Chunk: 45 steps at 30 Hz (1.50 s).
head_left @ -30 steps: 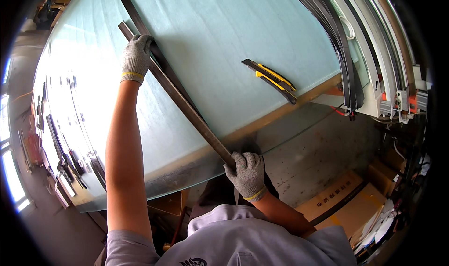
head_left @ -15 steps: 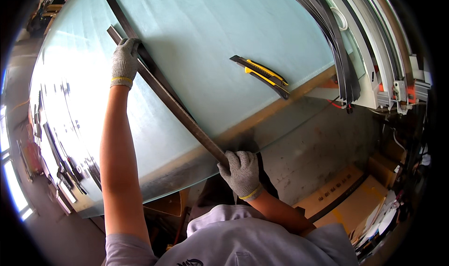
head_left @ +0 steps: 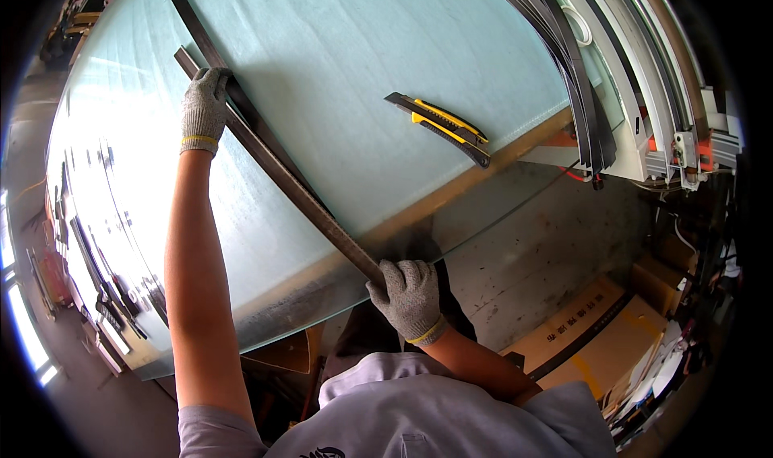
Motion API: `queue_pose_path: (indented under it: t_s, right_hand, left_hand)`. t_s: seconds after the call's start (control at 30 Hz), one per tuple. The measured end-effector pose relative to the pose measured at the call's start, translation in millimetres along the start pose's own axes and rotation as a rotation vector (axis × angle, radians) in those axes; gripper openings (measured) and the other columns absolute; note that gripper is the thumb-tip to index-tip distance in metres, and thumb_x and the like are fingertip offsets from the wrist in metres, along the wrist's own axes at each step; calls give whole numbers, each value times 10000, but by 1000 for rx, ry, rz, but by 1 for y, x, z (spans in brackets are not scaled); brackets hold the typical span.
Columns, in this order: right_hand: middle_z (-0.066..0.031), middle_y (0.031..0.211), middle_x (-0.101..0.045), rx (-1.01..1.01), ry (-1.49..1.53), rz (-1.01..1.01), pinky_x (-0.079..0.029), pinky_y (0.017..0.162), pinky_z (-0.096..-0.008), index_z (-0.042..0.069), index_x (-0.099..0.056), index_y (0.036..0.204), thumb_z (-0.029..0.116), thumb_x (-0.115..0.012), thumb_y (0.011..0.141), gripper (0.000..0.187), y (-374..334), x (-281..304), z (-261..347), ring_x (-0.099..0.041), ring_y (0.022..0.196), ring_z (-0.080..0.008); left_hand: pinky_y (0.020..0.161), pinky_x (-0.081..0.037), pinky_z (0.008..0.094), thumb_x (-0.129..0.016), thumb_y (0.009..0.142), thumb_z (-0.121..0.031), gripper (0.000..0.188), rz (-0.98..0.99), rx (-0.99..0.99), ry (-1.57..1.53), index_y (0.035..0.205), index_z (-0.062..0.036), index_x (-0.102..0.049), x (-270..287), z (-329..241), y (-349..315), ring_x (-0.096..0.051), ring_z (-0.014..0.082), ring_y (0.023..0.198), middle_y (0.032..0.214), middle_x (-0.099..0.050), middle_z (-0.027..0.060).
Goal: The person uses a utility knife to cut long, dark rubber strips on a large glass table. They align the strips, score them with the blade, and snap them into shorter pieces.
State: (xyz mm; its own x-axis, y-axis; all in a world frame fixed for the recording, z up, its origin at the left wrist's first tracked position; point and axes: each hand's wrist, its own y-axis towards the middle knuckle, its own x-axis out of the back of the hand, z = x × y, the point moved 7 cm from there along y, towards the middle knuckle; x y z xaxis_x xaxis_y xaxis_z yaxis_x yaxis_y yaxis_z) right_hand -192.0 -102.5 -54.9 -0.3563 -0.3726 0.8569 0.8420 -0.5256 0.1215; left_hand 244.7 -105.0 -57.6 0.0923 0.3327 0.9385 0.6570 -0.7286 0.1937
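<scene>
Left hand (head_left: 205, 108) closed, fingers wrapped over the long dark channel-like strip (head_left: 282, 174) near its far end; thumb contact can't be told. Right hand (head_left: 409, 301) also closed, strip's near end gripped in curled fingers past the glass tabletop's (head_left: 346, 63) near edge. The strip is held slantwise, left of the black-and-yellow utility knife (head_left: 439, 128). A second dark strip (head_left: 198, 28) is seen beside it, also left of the knife, partly covered by the left hand; whether it is pinched too can't be told. Bundle of black strips (head_left: 586, 128) right of the knife; cardboard carton (head_left: 604, 353) lower right of it. Over the last second, everything has been shifted leftward in view, knife included, so head movement is judged likely; both grips kept, little handling progress read.
</scene>
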Motion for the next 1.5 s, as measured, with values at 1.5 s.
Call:
queue_pose_path:
  t_s: [1.5]
  right_hand:
    - [-102, 918, -519, -23, -9, -14, -472, 743, -449, 69, -627, 1057, 290, -792, 767, 400, -1, -2, -2, -543, 816, -308]
  left_hand:
    - [888, -528, 435, -542, 1002, -194, 212, -12, 15, -29, 1095, -85, -698, 3, -6, -3, -661, 371, 1024, 1101, -679, 146]
